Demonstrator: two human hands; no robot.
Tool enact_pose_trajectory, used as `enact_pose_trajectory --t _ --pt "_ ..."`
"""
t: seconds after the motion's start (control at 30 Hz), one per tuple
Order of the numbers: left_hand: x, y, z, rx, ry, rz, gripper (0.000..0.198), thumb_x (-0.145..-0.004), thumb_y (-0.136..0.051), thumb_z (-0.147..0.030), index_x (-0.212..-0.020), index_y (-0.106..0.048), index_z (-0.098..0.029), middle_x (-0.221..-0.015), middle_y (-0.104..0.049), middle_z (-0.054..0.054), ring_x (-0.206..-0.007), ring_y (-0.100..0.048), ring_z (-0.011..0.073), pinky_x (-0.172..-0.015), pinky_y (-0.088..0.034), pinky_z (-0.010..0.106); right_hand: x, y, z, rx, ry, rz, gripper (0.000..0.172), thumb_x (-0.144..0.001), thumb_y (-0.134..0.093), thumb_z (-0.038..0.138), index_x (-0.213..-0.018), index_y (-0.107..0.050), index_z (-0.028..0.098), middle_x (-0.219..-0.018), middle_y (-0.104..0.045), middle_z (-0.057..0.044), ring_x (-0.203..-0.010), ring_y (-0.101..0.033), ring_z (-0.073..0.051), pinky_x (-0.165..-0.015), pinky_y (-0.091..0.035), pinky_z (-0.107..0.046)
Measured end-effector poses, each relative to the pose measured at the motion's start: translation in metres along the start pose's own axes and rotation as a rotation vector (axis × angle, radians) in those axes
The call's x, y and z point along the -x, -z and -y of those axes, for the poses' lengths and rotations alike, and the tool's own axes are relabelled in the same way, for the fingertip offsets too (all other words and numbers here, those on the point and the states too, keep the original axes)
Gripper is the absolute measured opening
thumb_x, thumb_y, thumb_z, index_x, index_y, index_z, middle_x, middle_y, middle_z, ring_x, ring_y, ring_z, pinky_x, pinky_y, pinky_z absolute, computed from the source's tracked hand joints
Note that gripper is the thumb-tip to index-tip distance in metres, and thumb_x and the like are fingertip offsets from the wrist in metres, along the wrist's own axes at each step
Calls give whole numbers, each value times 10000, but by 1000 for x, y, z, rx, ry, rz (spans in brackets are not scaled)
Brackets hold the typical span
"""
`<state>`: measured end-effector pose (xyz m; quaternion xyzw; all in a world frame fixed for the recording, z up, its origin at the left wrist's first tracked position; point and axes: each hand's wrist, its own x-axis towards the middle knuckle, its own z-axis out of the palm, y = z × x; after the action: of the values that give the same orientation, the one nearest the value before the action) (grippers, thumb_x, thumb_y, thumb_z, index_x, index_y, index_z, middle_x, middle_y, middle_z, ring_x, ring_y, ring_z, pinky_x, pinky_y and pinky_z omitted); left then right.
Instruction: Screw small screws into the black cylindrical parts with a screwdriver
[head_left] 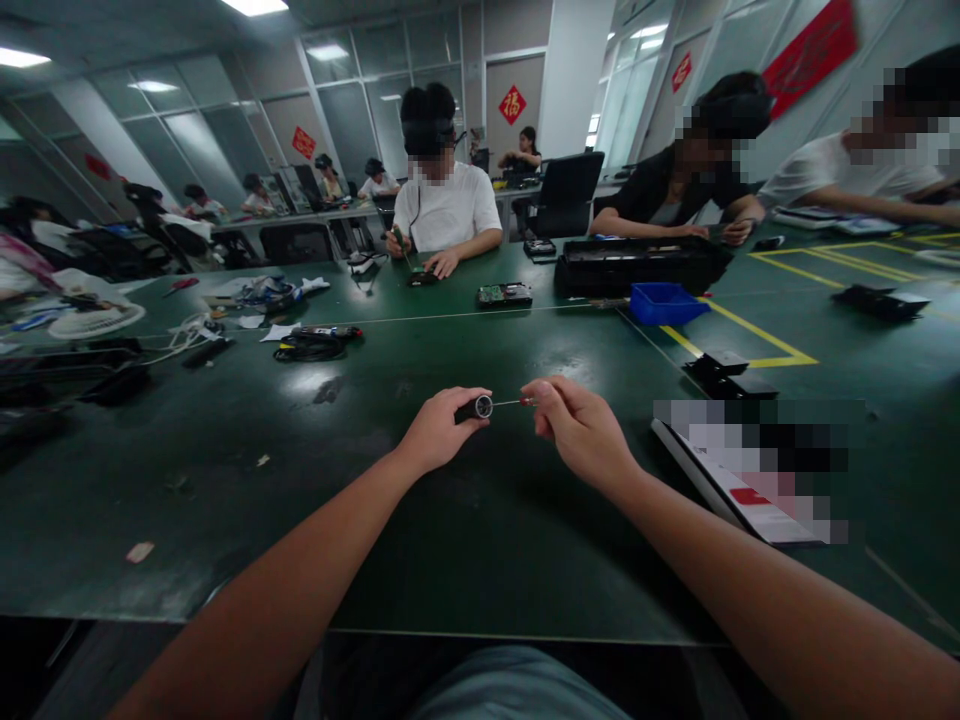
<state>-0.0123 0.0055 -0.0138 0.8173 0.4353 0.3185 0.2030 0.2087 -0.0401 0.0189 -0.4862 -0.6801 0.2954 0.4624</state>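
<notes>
My left hand point(439, 430) is closed round a small black screwdriver handle point(475, 408) with a silver collar, held just above the green table point(225, 470). A thin metal bit point(508, 403) sticks out of the handle toward the right. My right hand point(577, 425) pinches the far end of that bit between thumb and fingers. Both hands hover close together near the middle of the table.
A blurred white booklet point(750, 480) lies right of my right hand, with black parts point(727, 372) and a blue bin point(664, 302) behind it. Cables point(311, 343) lie at the left. Across the table a person point(446, 215) works on a small device; others sit at the right.
</notes>
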Motion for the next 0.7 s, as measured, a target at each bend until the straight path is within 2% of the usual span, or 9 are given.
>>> enact_pose_trajectory --t 0.07,0.13,0.27,0.43,0.57,0.7 --pt "0 0 -1 -1 4 -1 380 -872 -721 -207 -1246 -668 -245 -1175 -704 45 -1114 -628 234 -1016 -460 418 0 1 2 42 -22 4 393 -1013 -424 490 -924 -681 207 -549 -549 36 -524 -545 -146 -569 -408 -296" --pt "0 1 -1 -1 10 -3 379 -873 -719 -202 -1246 -667 -241 -1177 -704 44 -1114 -629 232 -1018 -459 413 1 1 3 77 -18 10 366 -1007 -447 478 -940 -686 208 -544 -551 41 -516 -540 -142 -564 -396 -293" --pt "0 2 -1 -8 7 -13 386 -881 -712 -217 -1262 -659 -245 -1187 -700 47 -1128 -623 234 -1021 -456 416 1 -2 2 54 -7 10 283 -994 -465 401 -1036 -669 209 -618 -581 31 -572 -563 -151 -573 -407 -290" --pt "0 4 -1 -39 5 -10 376 -885 -711 -241 -1258 -662 -245 -1170 -704 49 -1111 -623 241 -1004 -460 422 2 -1 2 52 5 3 227 -957 -473 319 -1004 -674 223 -666 -588 16 -602 -551 -160 -573 -400 -293" --pt "0 3 -1 -53 -7 -7 380 -891 -707 -257 -1268 -658 -250 -1182 -701 48 -1113 -618 243 -993 -461 419 2 0 2 65 3 -5 213 -907 -493 263 -947 -699 226 -751 -652 -6 -638 -574 -168 -585 -402 -297" --pt "1 2 -2 -60 -18 -2 369 -889 -712 -264 -1255 -665 -251 -1168 -707 47 -1081 -622 238 -970 -467 409 0 0 -1 89 -18 -34 302 -972 -459 385 -904 -704 220 -692 -628 -6 -620 -570 -174 -588 -402 -307"
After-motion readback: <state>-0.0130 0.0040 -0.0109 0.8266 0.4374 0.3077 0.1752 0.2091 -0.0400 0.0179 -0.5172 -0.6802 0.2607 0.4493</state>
